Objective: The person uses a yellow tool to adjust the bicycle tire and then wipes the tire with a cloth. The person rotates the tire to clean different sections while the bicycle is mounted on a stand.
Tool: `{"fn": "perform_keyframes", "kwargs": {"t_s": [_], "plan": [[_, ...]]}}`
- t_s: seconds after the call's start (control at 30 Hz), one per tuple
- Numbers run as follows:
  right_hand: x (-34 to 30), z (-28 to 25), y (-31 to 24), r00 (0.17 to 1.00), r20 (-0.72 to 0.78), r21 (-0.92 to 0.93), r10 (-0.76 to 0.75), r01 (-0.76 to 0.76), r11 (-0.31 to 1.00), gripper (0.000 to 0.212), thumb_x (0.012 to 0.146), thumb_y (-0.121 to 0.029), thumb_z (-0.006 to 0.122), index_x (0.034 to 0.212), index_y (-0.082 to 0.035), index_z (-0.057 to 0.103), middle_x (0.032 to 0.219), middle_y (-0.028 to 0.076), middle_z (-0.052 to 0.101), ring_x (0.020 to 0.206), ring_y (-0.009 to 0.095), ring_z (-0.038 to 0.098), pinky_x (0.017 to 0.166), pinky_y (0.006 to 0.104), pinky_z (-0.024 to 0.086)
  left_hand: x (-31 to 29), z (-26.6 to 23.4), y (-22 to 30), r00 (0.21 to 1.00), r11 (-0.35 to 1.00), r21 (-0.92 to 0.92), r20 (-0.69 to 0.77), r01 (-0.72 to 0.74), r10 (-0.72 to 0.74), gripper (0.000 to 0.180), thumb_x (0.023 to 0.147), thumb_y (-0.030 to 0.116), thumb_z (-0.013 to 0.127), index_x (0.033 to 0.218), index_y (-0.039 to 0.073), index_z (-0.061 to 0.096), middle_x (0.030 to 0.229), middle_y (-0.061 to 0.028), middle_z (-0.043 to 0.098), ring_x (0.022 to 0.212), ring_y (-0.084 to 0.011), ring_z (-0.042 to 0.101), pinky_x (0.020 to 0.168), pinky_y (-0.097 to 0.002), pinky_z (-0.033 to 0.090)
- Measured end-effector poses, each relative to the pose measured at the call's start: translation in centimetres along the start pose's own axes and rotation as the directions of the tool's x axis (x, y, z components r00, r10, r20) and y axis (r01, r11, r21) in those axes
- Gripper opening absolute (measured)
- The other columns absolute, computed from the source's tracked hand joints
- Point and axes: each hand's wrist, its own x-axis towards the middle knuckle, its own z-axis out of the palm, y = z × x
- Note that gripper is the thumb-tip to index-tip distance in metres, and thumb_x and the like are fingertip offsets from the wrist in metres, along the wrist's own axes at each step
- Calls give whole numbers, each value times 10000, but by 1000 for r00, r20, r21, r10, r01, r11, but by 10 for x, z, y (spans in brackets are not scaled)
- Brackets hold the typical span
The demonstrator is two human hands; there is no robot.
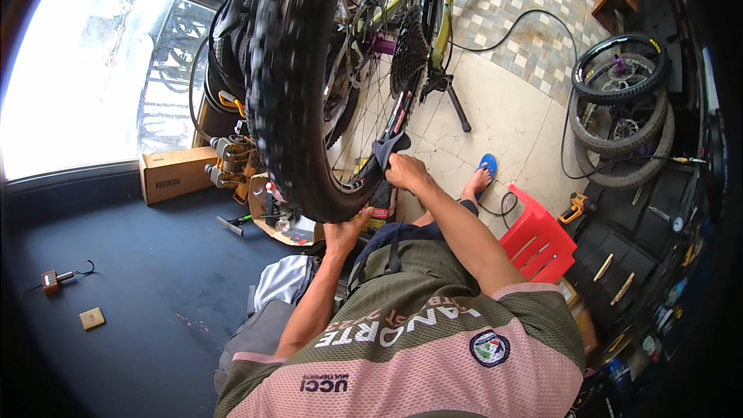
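Observation:
A bicycle wheel [290,101] with a thick knobby tyre rises in front of me, its tread smeared by motion. My right hand [406,173] is closed on a dark grey cloth [392,147] and presses it against the rim on the wheel's right side. Under the lowest part of the tyre, my left hand [347,234] grips the rubber with the thumb on the right; its other fingers are mostly hidden. Beyond the cloth sit the rear cassette [410,50] and the purple hub [382,46], in a yellow-green frame [445,11].
Right of me stands a red plastic stool [534,236], with a yellow power tool [577,207] beside it. Spare wheels [619,128] are stacked farther right. Cardboard boxes [178,174] and a dark blue bench surface [155,263] lie left. A black hose [511,35] crosses the floor.

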Motion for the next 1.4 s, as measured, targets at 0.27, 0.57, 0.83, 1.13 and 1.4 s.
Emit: {"fn": "perform_keyframes", "kwargs": {"t_s": [0.27, 0.57, 0.83, 1.13, 1.4], "plan": [[-15, 21, 20, 996, -74, -13, 43, -44, 999, 352, 866, -258, 574, 1107, -25, 681, 1110, 254, 738, 1033, 453, 708, 906, 551, 563, -15, 3, -6, 981, 940, 338, -163, -41, 101, 655, 822, 286, 900, 1310, -50, 620, 1275, -159, 675, 1198, -305, 624, 1107, -424, 435], [13, -3, 30, 996, -93, -53, -11, 6, 999, 346, 861, -249, 556, 1101, -30, 676, 1116, 281, 728, 1042, 473, 701, 913, 569, 555, -7, 6, -18, 994, 951, 300, -54, -73, 93, 629, 855, 258, 875, 1341, -39, 609, 1260, -159, 683, 1198, -296, 621, 1135, -424, 401], [-39, 5, -7, 996, -57, -76, -71, 67, 995, 284, 860, -201, 567, 1057, -51, 707, 1000, 255, 756, 933, 465, 735, 854, 555, 588, -4, 13, -22, 984, 982, 181, -158, -58, 87, 324, 949, 286, 795, 1147, 31, 770, 1059, -82, 789, 997, -236, 725, 1011, -387, 496], [-40, 8, 7, 998, 6, 96, -61, 60, 994, 382, 864, -268, 571, 1168, -47, 638, 1092, 292, 724, 1026, 504, 688, 919, 598, 539, 0, 11, -32, 992, 968, 239, -86, -72, 95, 546, 858, 268, 877, 1265, -29, 668, 1191, -142, 725, 1082, -271, 687, 1026, -406, 500], [-16, 5, 13, 990, -62, -116, -124, 116, 986, 309, 886, -206, 575, 1139, -49, 658, 1022, 245, 752, 947, 450, 731, 852, 569, 574, 0, 13, -30, 995, 979, 199, -74, -52, 68, 498, 860, 276, 872, 1228, -14, 701, 1179, -144, 731, 1081, -280, 687, 1022, -416, 502]]}}
